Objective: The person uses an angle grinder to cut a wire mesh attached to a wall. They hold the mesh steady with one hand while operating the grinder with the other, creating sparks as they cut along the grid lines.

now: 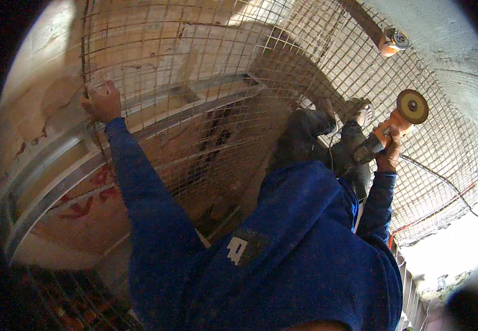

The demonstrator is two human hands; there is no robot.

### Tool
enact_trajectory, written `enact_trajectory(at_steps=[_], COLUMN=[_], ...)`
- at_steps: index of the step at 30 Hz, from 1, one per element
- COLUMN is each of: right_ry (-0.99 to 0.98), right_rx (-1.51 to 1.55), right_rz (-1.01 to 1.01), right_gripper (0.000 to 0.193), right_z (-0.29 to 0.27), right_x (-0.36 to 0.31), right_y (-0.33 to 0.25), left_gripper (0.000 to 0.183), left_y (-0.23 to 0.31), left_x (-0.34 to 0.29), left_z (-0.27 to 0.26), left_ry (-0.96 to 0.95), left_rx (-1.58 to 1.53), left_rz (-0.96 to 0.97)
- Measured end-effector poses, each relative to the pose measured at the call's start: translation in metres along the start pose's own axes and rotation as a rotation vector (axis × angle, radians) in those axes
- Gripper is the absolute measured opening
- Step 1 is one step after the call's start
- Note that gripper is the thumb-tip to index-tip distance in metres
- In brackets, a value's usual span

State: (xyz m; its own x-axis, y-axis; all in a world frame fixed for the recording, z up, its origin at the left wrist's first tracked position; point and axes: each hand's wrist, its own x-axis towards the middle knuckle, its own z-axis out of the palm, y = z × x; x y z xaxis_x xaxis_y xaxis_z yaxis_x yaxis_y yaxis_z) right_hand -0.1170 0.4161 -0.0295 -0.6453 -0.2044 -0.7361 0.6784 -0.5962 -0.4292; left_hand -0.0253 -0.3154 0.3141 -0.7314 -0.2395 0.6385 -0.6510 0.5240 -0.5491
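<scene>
In the head view, my blue sweatshirt [294, 265] lies nearest the camera, filling the lower middle, with a pale patch [236, 250] on its front. My left sleeve reaches up and out to the left, and at its end my left hand [105, 102] has its fingers curled together, clamped on the edge wire of a large sheet of wire mesh [415, 77]. The mesh curves from that edge across the top and down the right side.

On my right, the right hand [389, 154] has its fingers wrapped around the orange-and-dark body of an angle grinder [396, 122]. I hold it in front of the mesh, and its round, yellowish-brown disc [412, 106] faces the camera; I cannot tell whether it is spinning. A dark cable [443, 179] runs behind my wrist toward the right rim.

Between my hands, below the grinder's level, are my dark trousers [299, 135], with a sandalled foot [364, 115] just left of the disc. Farther up, an orange-and-black object [393, 42] sits near the rough pale wall [470, 71]. On the left, a long metal frame [57, 194] shows beyond the mesh.
</scene>
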Motion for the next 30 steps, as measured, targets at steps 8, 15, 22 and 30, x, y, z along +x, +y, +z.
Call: enact_trajectory(at_steps=[8,15,22,30], right_ry=[-0.047,-0.005,-0.004,0.007], right_rx=[0.034,0.112,0.132,0.168], right_rz=[0.0,-0.026,-0.093,-0.073], right_gripper=[0.048,0.042,0.046,0.049], right_z=[-0.001,0.007,0.062,0.118], right_x=[-0.001,0.003,-0.022,-0.07], right_y=[0.007,0.02,0.009,0.0], left_gripper=[0.079,0.088,0.088,0.083], left_y=[0.001,0.021,0.056,0.136], left_x=[-0.002,0.018,0.075,0.202], left_z=[0.01,-0.007,-0.06,-0.119], left_ry=[-0.103,-0.066,0.089,0.155], left_rx=[0.018,0.016,0.052,-0.034], left_rz=[0.029,0.048,0.152,0.313])
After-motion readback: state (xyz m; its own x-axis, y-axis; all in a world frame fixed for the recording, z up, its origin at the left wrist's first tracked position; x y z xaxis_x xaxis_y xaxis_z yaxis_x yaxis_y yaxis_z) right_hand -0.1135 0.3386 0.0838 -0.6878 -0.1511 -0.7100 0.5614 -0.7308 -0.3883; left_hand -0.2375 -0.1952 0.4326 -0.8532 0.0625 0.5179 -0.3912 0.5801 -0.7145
